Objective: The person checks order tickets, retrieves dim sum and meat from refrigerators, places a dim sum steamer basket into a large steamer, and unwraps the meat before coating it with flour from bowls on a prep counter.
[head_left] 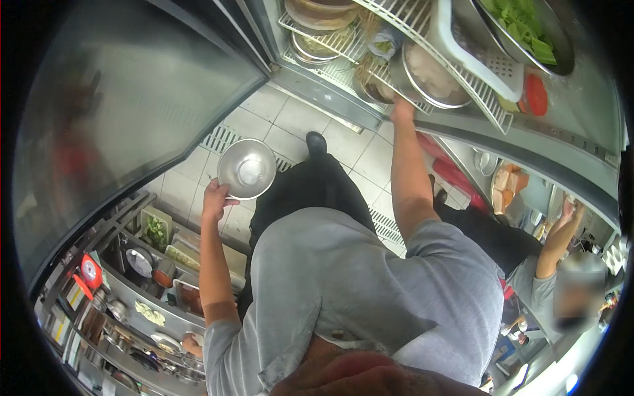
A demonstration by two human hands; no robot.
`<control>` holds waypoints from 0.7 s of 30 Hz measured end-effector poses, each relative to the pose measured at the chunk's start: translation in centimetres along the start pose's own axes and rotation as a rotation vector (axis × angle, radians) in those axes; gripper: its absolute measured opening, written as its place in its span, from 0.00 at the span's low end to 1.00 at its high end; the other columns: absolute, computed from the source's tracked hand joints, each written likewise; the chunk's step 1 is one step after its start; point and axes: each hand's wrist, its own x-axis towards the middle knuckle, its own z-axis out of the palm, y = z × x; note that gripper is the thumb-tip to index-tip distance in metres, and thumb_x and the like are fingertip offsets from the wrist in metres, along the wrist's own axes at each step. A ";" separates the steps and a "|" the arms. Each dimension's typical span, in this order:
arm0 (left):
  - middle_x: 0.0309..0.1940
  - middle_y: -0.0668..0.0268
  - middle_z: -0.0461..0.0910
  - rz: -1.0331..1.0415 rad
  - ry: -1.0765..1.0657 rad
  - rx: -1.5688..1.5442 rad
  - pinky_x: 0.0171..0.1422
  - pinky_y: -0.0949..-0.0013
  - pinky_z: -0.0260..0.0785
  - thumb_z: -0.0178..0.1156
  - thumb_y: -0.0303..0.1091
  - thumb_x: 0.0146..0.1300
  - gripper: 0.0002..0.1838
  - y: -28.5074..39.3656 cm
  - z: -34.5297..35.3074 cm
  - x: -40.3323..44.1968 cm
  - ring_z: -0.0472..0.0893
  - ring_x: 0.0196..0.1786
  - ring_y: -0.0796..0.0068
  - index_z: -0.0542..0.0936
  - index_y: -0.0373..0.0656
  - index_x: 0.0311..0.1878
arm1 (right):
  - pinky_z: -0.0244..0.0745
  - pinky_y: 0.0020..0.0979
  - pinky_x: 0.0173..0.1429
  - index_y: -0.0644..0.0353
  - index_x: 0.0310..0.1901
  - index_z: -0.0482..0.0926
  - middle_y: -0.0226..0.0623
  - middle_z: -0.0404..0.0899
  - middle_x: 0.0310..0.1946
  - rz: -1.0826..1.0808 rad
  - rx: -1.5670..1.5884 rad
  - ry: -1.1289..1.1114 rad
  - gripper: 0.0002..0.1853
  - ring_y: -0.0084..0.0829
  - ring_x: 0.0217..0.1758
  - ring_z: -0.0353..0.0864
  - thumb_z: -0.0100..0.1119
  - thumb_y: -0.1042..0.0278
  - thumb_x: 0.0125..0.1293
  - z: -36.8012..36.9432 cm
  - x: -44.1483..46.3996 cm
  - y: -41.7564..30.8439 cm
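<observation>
My left hand [216,199] grips the rim of a metal bowl [246,158], which hangs over the floor and has nothing visible in it. On the other side, my right hand [401,111] reaches into the open refrigerator under a wire shelf [422,105]. Its fingers are mostly hidden there, beside a metal bowl [371,89] on a lower level. Just above that hand, a larger metal bowl [432,72] with pale contents stands on the shelf. Whether the right hand holds anything cannot be made out.
The glass refrigerator door [132,99] stands open at left. A white basket [492,72] and a bowl of green leaves [528,30] sit on upper shelves. A counter with food containers [155,228] is at lower left. Another person [528,264] works at right.
</observation>
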 end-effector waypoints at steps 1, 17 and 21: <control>0.35 0.61 0.79 0.007 -0.012 0.005 0.29 0.70 0.86 0.56 0.25 0.62 0.14 0.2 0.4 0.7 0.83 0.31 0.73 0.74 0.30 0.50 | 0.72 0.38 0.58 0.57 0.64 0.72 0.33 0.77 0.55 0.104 0.186 0.003 0.19 0.32 0.53 0.76 0.53 0.66 0.73 1.0 -3.1 -3.9; 0.30 0.65 0.75 0.114 -0.290 0.255 0.26 0.70 0.84 0.62 0.28 0.62 0.10 6.1 10.3 5.6 0.79 0.27 0.76 0.76 0.34 0.44 | 0.76 0.31 0.46 0.60 0.40 0.80 0.31 0.82 0.34 0.156 0.225 -0.605 0.06 0.23 0.36 0.78 0.53 0.77 0.66 1.1 -26.0 -13.8; 0.37 0.63 0.80 0.178 -0.434 0.202 0.30 0.68 0.85 0.60 0.26 0.62 0.12 8.0 11.4 4.6 0.83 0.32 0.72 0.76 0.36 0.49 | 0.75 0.27 0.48 0.62 0.43 0.82 0.30 0.83 0.36 0.085 0.042 -0.774 0.07 0.22 0.38 0.79 0.57 0.71 0.68 4.0 -31.0 -18.0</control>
